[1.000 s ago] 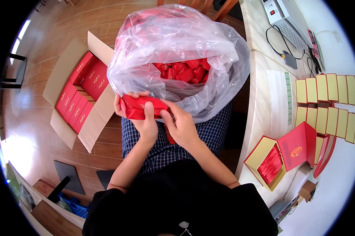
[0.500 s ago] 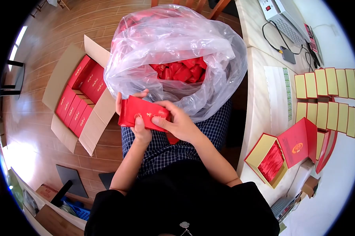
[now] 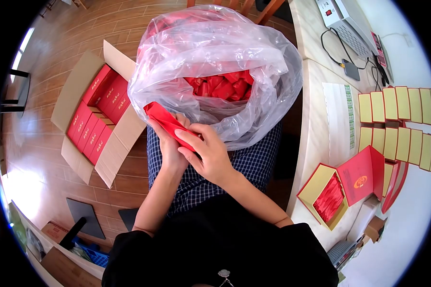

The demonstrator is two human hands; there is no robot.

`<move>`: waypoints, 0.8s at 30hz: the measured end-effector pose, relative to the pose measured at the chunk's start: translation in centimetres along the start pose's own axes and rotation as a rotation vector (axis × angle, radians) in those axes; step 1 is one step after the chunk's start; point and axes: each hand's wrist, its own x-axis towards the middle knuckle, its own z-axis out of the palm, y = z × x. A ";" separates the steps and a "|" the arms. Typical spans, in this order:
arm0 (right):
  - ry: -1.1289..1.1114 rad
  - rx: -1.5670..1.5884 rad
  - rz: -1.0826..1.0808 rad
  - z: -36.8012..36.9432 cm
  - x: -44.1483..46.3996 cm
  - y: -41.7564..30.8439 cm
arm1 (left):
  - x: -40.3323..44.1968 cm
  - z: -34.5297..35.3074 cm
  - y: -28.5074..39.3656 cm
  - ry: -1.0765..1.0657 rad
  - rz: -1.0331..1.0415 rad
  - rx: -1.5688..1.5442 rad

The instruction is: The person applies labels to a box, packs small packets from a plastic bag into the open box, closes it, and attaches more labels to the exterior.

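Several red packets (image 3: 163, 121) are stacked together and tilted on edge in front of my lap. My left hand (image 3: 173, 152) wraps round them from below and the left. With its fingers and thumb, my right hand (image 3: 208, 155) grips their right end. Just beyond my hands stands a big clear plastic bag (image 3: 268, 71), its mouth open. Inside it lie many similar red packets (image 3: 220, 87). To the right, on the table, an open red and gold box (image 3: 311, 184) holds a row of red packets (image 3: 329, 201).
A cardboard carton (image 3: 120, 148) with red boxes (image 3: 97, 138) stands on the floor at left. On the right-hand table (image 3: 316, 115) are rows of gold-faced boxes (image 3: 390, 103), a white strip sheet (image 3: 337, 122) and a grey machine (image 3: 342, 26) with cables.
The packets have turned from lying flat, printed face up, to standing on edge, their far end raised to the upper left. My right hand has shifted slightly left and down.
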 end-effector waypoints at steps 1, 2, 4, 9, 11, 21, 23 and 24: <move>0.010 0.023 0.032 0.2 -0.2 -0.1 | 0.9 -2.4 -0.4 -0.232 -0.012 -0.092; 0.020 0.046 0.063 0.3 -0.5 -0.2 | 1.1 -2.2 0.0 -0.464 -0.022 -0.183; 0.064 0.123 0.161 0.5 -0.6 -0.3 | 0.0 -1.7 0.1 -0.153 0.028 0.052; 0.005 0.184 0.310 -0.4 -0.8 0.0 | -0.8 -1.1 0.0 0.040 0.194 0.429; 0.027 0.068 0.177 -0.5 -0.9 0.5 | -0.3 -1.4 0.4 -0.020 0.251 0.391; -0.045 0.269 0.426 -4.5 0.5 1.7 | 2.0 -3.0 6.5 -0.265 0.081 0.553; -0.049 0.648 0.667 -4.3 0.4 1.8 | 1.4 -2.8 5.9 -0.265 0.045 0.542; -0.049 0.648 0.665 -4.5 0.5 1.9 | 1.1 -2.7 5.7 -0.267 0.003 0.530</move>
